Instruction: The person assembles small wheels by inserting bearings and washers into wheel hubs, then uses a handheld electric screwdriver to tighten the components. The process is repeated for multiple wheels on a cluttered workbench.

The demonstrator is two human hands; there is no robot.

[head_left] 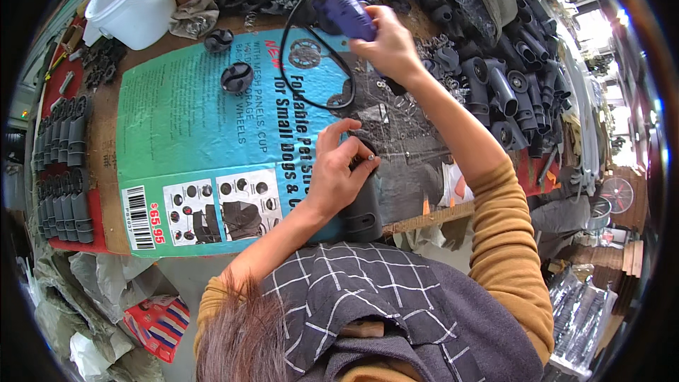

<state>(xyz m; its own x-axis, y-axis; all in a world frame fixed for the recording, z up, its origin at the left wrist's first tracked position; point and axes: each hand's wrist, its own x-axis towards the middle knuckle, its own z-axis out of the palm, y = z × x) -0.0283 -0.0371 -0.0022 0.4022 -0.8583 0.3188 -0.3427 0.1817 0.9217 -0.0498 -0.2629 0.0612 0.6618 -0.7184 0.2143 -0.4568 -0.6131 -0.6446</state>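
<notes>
My right hand [391,42] is wrapped round a blue-purple corded power tool [348,15], raised over the far side of the bench. Whitish wrapping covers the tool's far end, slightly blurred, and a black cord [281,64] loops down from it. Closer to me, my left hand [338,173] pinches a small shiny metal piece [370,158], too small to name exactly. It rests against a dark grey plastic part [362,213] that lies near the bench's front edge, partly hidden under the fingers. Two round black knobs [237,78] sit left of the cord.
A printed blue-green cardboard sheet [152,141] covers the bench. Small metal pieces [407,110] lie scattered right of centre. Grey plastic parts [502,92] pile up at right; others stand in rows [64,205] at left. A white bucket [134,7] stands at far left.
</notes>
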